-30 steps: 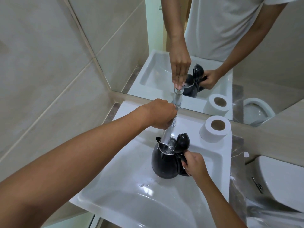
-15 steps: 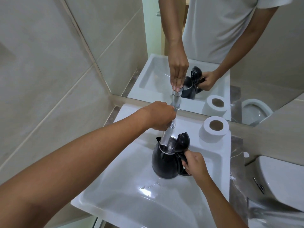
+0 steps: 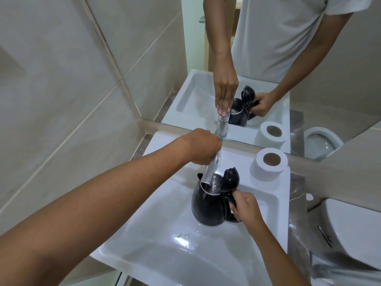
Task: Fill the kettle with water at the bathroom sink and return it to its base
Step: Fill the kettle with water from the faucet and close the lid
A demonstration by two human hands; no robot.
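A black kettle (image 3: 208,207) with its lid (image 3: 231,179) flipped up stands in the white sink (image 3: 165,246). My right hand (image 3: 246,206) grips its handle on the right side. The chrome tap spout (image 3: 210,172) reaches down into the kettle's open mouth, where water glints inside. My left hand (image 3: 201,146) is closed over the top of the tap, hiding its lever. The kettle's base is nowhere in view.
A toilet paper roll (image 3: 268,164) stands on the sink's back right corner. A mirror (image 3: 268,65) behind the sink reflects my arms and the kettle. A toilet cistern (image 3: 354,230) sits at the right; tiled wall (image 3: 61,100) runs along the left. Water drops lie in the basin.
Both hands and the kettle stay in the same places; only the camera has shifted slightly.
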